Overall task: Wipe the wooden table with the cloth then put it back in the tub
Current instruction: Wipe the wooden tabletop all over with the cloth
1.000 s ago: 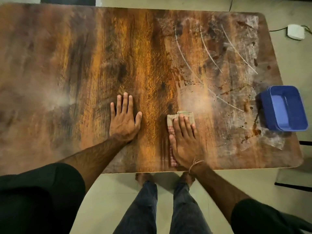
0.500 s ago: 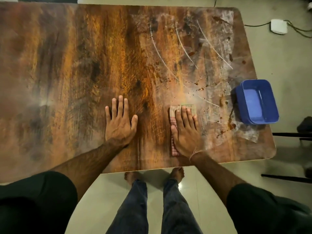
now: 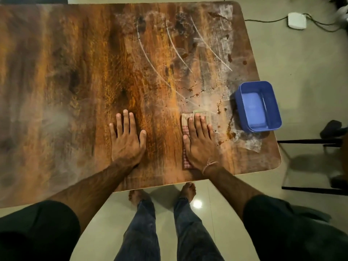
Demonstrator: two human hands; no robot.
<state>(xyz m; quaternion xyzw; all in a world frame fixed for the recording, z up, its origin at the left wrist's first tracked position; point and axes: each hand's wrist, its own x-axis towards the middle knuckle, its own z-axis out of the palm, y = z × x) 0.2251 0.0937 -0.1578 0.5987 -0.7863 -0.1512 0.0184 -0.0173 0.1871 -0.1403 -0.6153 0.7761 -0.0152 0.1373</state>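
Note:
A folded cloth (image 3: 185, 127), beige with a red checked part, lies flat on the wooden table (image 3: 79, 76) near its front edge. My right hand (image 3: 200, 143) presses flat on the cloth with straight fingers, covering most of it. My left hand (image 3: 128, 140) rests flat on the bare wood to the left, fingers spread. A blue plastic tub (image 3: 259, 107) stands at the table's right edge, just right of the cloth, with nothing but its pale bottom showing inside. White smears, curved streaks and brown spots cover the right part of the table.
A white device (image 3: 297, 21) with cables lies on the floor beyond the table's right corner. Dark chair legs (image 3: 310, 142) stand on the floor to the right. My bare feet and legs are below the table's front edge.
My right hand has slid the cloth to the right, closer to the blue tub. My left hand has stayed flat on the wood. The view has shifted slightly.

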